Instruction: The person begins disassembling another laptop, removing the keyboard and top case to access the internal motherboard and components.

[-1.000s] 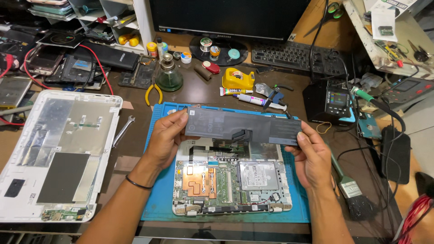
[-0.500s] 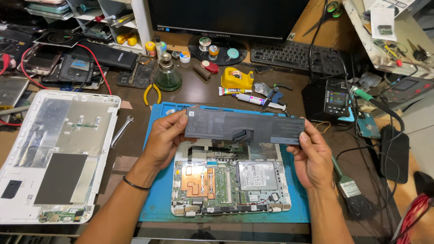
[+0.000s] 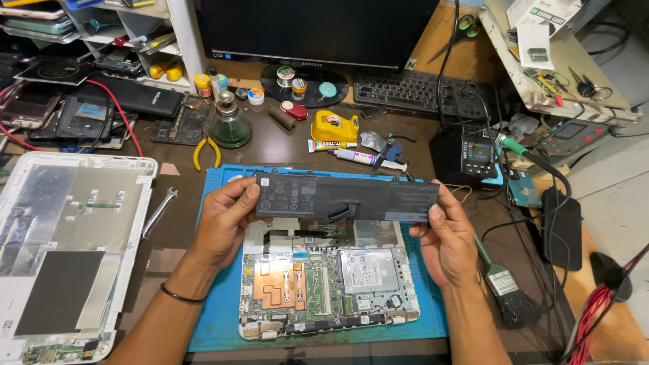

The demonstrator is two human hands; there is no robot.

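Starting at nine o'clock, a white laptop cover (image 3: 67, 250) is seen lying inside-up, with a small wrench (image 3: 159, 211) just beside its right edge. At the centre, a long black battery (image 3: 346, 198) is held level above the opened laptop (image 3: 328, 284) on the blue mat (image 3: 223, 311), its left end gripped by the curled left hand (image 3: 226, 223) and its right end pinched by the closed right hand (image 3: 446, 243). Toward four o'clock, a brush (image 3: 503, 287) is laid on the desk.

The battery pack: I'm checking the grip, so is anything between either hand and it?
Nothing visible. The left hand and right hand grip the ends of the battery pack directly, above the opened laptop.
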